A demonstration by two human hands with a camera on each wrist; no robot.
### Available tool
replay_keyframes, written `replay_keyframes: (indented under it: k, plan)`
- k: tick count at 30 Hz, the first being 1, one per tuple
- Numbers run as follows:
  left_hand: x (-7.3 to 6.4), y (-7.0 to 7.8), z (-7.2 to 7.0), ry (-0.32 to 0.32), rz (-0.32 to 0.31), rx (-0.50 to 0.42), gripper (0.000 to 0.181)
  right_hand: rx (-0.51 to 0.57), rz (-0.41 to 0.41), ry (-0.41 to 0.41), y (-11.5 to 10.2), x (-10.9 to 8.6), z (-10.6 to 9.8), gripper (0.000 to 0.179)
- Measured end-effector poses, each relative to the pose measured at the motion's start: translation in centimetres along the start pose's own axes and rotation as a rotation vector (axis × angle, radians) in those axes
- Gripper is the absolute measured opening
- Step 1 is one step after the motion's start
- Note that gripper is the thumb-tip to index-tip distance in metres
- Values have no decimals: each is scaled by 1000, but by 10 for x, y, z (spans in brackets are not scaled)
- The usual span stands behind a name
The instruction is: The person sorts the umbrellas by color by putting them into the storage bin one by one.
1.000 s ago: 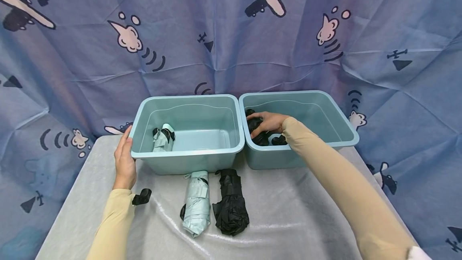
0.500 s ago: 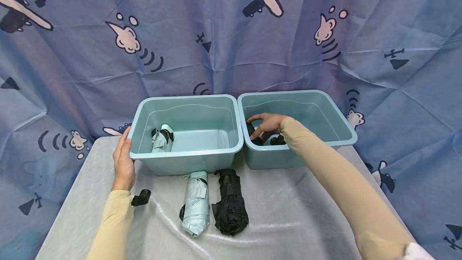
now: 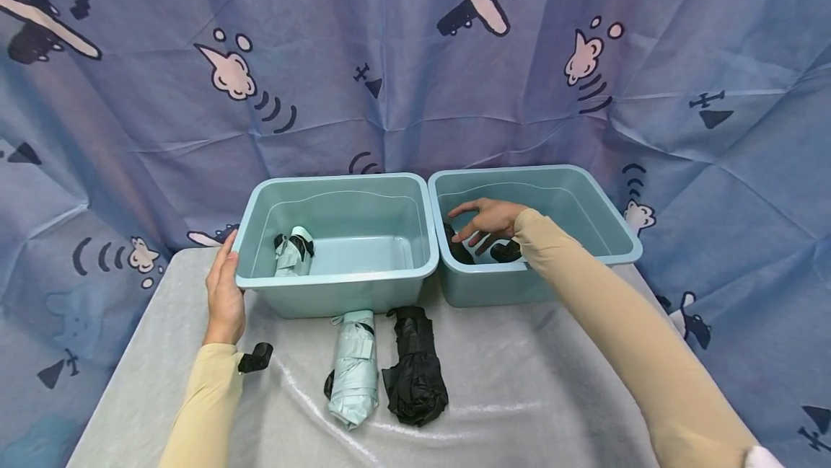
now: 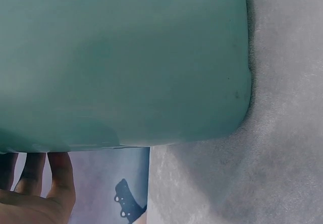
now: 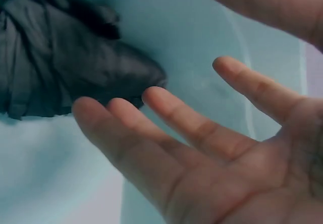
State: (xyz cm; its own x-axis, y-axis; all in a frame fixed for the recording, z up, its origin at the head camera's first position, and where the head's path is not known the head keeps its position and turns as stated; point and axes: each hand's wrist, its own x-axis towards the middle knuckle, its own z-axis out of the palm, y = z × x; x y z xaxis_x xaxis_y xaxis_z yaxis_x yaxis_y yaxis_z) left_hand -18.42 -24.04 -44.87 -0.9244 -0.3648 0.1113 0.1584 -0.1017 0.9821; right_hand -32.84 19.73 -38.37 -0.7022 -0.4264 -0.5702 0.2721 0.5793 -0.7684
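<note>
My right hand (image 3: pixel 491 219) hovers inside the right blue-green bin (image 3: pixel 623 255), fingers spread and holding nothing. Close by, a folded black umbrella (image 3: pixel 457 246) lies along that bin's left wall. In the right wrist view, the fingertips appear just beside the black umbrella (image 5: pixel 86 57); a gap between them is hard to judge. Against the outer left side of the left bin (image 3: pixel 337 280) rests my left hand (image 3: pixel 226 298), fingers extended. The left wrist view shows its fingers (image 4: pixel 60 171) touching the bin wall (image 4: pixel 151 72). A folded pale-green umbrella (image 3: pixel 294 252) lies inside the left bin.
In front of the bins, another folded pale-green umbrella (image 3: pixel 354 371) and another folded black umbrella (image 3: pixel 415 367) lie side by side on the grey-covered table (image 3: pixel 519 381). A blue patterned curtain (image 3: pixel 402 57) hangs behind the bins.
My right hand has let go of the black umbrella in the right bin and lifted slightly away, its fingers spreading. The umbrella sits lower by the left wall. The left hand stays put.
</note>
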Motion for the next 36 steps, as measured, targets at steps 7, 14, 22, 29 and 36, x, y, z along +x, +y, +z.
replay_keyframes:
  k: [7,14,22,29,36]
  plan:
    - [-1,1,0,3,-12,3,48,53,-130,-17,-10,-26,-11,75]
    - [-3,1,0,-2,-16,11,48,98,-277,2,-15,-58,-6,78]
    - [-3,1,-1,-3,-6,24,49,139,-414,18,-19,-98,12,78]
    - [-2,1,0,-13,7,16,49,96,-509,45,-12,-132,33,75]
    - [-2,1,1,-13,4,3,49,77,-586,41,1,-152,55,72]
